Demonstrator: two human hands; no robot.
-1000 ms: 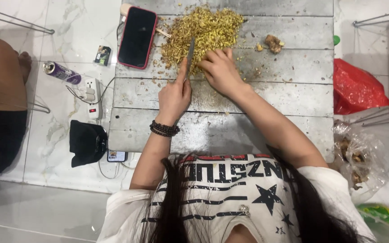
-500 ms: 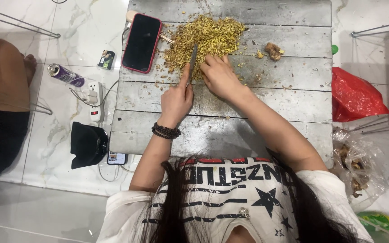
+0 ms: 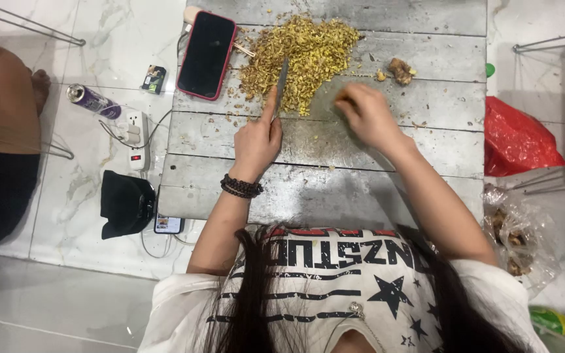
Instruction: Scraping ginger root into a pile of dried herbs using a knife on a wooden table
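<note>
Left hand [image 3: 256,140] grips a knife [image 3: 281,84], index finger along its spine, blade tip in the yellow chopped pile [image 3: 302,52] on the grey board [image 3: 335,189]. Right hand [image 3: 364,114] pinches loosely, contents unclear. The pile looks light, loose, crumbly; gather by scooping.

A home floor turned into a makeshift chopping spot.

A low worktop [image 3: 335,176] of grey, worn planks sits on a white marble-tiled floor [image 3: 99,39], the kind found in a house. Left of the worktop lie a white power strip [image 3: 136,138] with trailing cables, a small can [image 3: 93,101] and a black pouch [image 3: 124,204]; right of it, a red plastic bag [image 3: 518,140]. A phone [image 3: 206,55] rests on the worktop's far left corner.
</note>
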